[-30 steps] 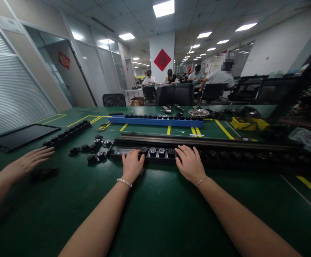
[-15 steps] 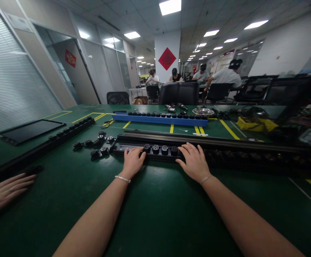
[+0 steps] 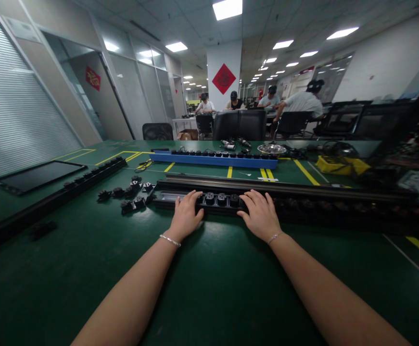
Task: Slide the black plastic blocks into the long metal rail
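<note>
A long black channel (image 3: 223, 211) lies crosswise before me, with a row of black socket-like modules (image 3: 221, 199) set in it. My left hand (image 3: 187, 215) grips the channel near its left end, fingers over the top and thumb at the near edge. It covers part of the row. My right hand (image 3: 261, 215) holds the same channel further right, its thumb and fingers beside a module. Three modules show between the hands. Left of the channel lies a loose group of similar black modules (image 3: 133, 194).
Behind the channel runs a long dark rail (image 3: 288, 186). Further back, a blue channel (image 3: 212, 160) carries more modules. Another black strip (image 3: 56, 202) slants along the left, near a flat black panel (image 3: 39, 176). A yellow tray (image 3: 342, 166) stands at right. People sit at far tables.
My left hand has slid right along the channel, covering the leftmost of the modules that showed between my hands. Another person's hand at the far left has gone from view.
</note>
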Action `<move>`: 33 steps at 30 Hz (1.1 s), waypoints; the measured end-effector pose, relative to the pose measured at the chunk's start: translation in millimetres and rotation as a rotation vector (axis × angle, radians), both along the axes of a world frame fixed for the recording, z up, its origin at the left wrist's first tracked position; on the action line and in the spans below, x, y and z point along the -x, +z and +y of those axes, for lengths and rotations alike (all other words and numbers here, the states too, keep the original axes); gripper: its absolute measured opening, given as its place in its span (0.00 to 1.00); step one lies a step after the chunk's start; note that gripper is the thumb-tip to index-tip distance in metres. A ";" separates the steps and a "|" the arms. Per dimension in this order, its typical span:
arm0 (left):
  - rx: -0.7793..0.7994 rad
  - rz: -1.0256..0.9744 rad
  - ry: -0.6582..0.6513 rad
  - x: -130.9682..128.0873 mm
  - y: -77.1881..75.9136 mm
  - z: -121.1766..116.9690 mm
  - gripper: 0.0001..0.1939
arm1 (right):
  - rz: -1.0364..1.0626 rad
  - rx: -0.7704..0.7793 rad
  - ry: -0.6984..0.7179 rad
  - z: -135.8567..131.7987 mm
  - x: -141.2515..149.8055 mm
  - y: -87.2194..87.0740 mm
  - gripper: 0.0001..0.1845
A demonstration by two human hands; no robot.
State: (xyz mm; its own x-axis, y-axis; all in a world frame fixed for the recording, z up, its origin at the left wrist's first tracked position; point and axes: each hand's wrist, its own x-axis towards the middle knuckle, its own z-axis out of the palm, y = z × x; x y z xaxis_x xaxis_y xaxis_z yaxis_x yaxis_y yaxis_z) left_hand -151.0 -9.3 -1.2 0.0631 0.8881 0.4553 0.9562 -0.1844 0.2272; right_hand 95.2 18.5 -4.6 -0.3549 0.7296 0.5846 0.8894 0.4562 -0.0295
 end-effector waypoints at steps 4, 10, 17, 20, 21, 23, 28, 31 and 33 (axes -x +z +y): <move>0.020 0.160 0.034 -7.7 -0.3 -4.6 0.28 | 0.005 -0.001 0.008 -0.4 -0.2 -0.2 0.20; 0.060 0.300 0.132 -13.7 -1.6 -8.3 0.36 | 0.012 -0.003 0.020 1.0 -1.7 -1.8 0.21; 0.037 0.384 0.186 -18.9 3.7 -14.1 0.33 | 0.004 0.002 0.015 0.6 -1.3 -1.7 0.22; 0.033 0.401 0.212 -19.2 5.3 -15.3 0.32 | 0.006 0.003 0.019 0.0 -1.1 -1.3 0.22; 0.034 0.404 0.219 -18.9 5.7 -15.3 0.32 | 0.006 0.004 0.019 -0.1 -1.2 -1.2 0.22; 0.041 0.407 0.223 -17.9 6.3 -14.9 0.31 | 0.005 0.005 0.017 0.0 -1.3 -1.4 0.22; 0.060 0.386 0.207 -13.6 6.5 -12.7 0.27 | 0.011 0.010 0.017 1.1 -1.7 -3.0 0.22; 0.037 0.374 0.200 -12.5 6.6 -12.2 0.26 | 0.015 0.015 0.018 1.3 -1.8 -3.4 0.23; 0.033 0.362 0.207 -12.5 6.8 -12.3 0.26 | 0.015 0.017 0.017 0.8 -1.8 -3.0 0.23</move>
